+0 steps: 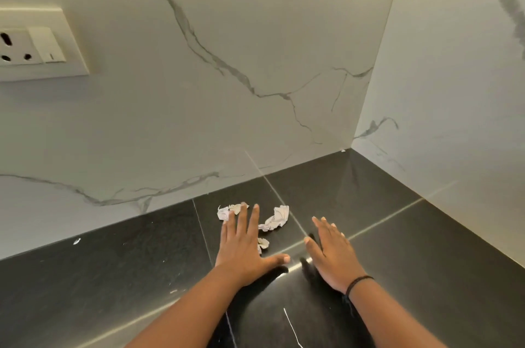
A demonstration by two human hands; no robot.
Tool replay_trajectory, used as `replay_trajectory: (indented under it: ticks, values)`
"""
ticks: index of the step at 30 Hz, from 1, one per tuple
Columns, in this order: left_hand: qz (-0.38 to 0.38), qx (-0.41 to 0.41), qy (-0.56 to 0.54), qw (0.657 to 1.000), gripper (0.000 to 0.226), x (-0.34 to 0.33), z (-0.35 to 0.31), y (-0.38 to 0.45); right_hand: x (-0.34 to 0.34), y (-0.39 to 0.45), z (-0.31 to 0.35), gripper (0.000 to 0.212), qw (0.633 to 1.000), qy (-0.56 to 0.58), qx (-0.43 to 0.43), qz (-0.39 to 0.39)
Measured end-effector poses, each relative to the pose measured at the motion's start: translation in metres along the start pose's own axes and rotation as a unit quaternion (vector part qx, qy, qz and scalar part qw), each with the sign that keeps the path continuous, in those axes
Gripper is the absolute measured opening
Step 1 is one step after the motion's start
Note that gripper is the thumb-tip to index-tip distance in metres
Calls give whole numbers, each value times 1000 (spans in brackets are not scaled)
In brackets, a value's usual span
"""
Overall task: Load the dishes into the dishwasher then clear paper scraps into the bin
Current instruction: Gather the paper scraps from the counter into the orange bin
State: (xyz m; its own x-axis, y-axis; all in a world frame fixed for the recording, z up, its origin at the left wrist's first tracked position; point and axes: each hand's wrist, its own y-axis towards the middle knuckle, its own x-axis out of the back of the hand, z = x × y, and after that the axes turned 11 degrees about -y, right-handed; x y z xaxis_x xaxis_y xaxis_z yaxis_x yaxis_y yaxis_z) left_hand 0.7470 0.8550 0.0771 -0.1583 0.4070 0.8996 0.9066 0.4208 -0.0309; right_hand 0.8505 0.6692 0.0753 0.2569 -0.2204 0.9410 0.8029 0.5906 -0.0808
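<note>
1. Hands first: the left hand (241, 245) lies flat with straight fingers, its tips touching the far paper scrap (227, 212); the right hand (329, 254) stands on edge, released, grasping nothing.
2. Two more scraps (275, 218) lie between them, so the hands look set to sweep paper together.
3. Dark countertop (113, 276) offers free room leftward; the marble wall (170, 120) closes the back and right.

Paper scraps (274, 220) on counter (113, 276), between hands.

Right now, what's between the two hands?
In the head view, two crumpled paper scraps lie on the dark counter between left hand and right hand.
</note>
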Motion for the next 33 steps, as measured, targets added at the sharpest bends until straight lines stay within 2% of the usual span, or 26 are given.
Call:
replay_trajectory:
  ticks: [3, 6, 9, 12, 15, 17, 18, 20, 22, 24, 25, 28, 31, 33]
  values:
    - [17, -51, 10, 998, 123, -12, 0, 28, -5, 50, 8, 57, 999, -31, 31, 9]
    - [2, -79, -6, 997, 112, -21, -1, 43, -8, 83, 24, 48, 996, -46, 74, 25]
    - [-10, -87, -53, 995, 86, -26, 2, 50, -15, 93, 44, 39, 989, -19, 134, 67]
    - [-43, -74, -94, 992, 69, -25, 7, 52, -20, 86, 64, 35, 975, 138, 147, 93]
    - [-84, -71, -66, 992, 72, -20, 13, 47, -6, 86, 77, 28, 919, 345, 77, 172]
    - [-103, -67, -72, 990, 59, -13, 26, 41, -4, 94, 83, 31, 893, 413, 34, 173]
    - [-116, -60, -82, 988, 49, -8, 36, 37, -6, 98, 87, 29, 902, 408, 22, 141]
    - [-149, -38, -92, 984, 30, 2, 59, 29, -16, 107, 98, 24, 963, 265, 32, 33]
    - [-178, -10, -85, 980, 26, 8, 78, 23, -32, 115, 118, 47, 992, 82, 90, -43]
    - [-179, 13, -70, 981, 30, 11, 83, 21, -46, 124, 140, 71, 991, -32, 118, -53]
    - [-172, 20, -60, 983, 29, 11, 81, 21, -51, 129, 149, 74, 990, -61, 119, -46]
    - [-167, 30, -65, 983, 36, 13, 77, 21, -62, 141, 163, 60, 983, -116, 142, -29]
    - [-172, 38, -96, 980, 44, 14, 79, 20, -62, 139, 153, 36, 971, -104, 213, -31]
    - [-174, 26, -92, 980, 42, 13, 79, 20, -61, 133, 135, 30, 963, -92, 248, -42]
